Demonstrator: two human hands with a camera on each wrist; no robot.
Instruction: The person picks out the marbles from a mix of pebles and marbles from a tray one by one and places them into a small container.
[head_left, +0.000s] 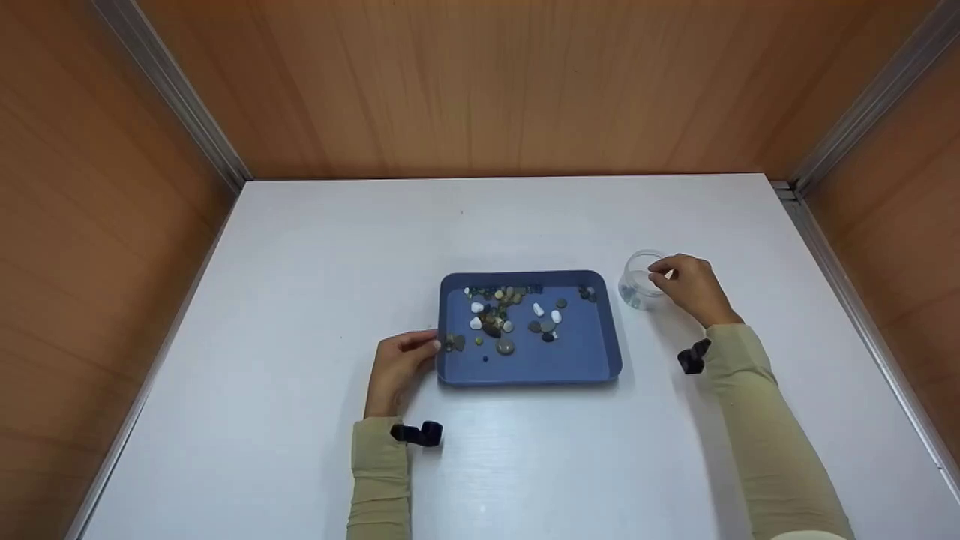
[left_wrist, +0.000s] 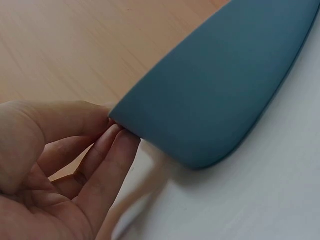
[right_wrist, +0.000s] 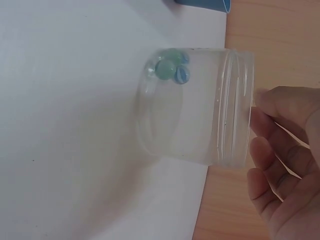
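Observation:
In the head view a blue rectangular tray (head_left: pixel 570 364) lies on the white table, with small pebbles, white stones and dark glassy pieces scattered in it. My left hand (head_left: pixel 397 367) pinches the tray's left rim between thumb and fingers; the left wrist view shows the fingertips at the tray wall (left_wrist: pixel 210 85). To the right of the tray stands a clear round jar (right_wrist: pixel 195 115) with several green and blue marbles (right_wrist: pixel 167 69) at its bottom. Above its mouth is my right hand (head_left: pixel 694 289), fingers loosely bent, with nothing visible between the fingertips.
The white table (head_left: pixel 337 247) stretches around the tray and jar. Wood-look panels (head_left: pixel 480 90) with metal corner strips enclose it at the back and both sides. A dark camera mount (head_left: pixel 420 433) sits on the left wrist, another (head_left: pixel 694 356) on the right.

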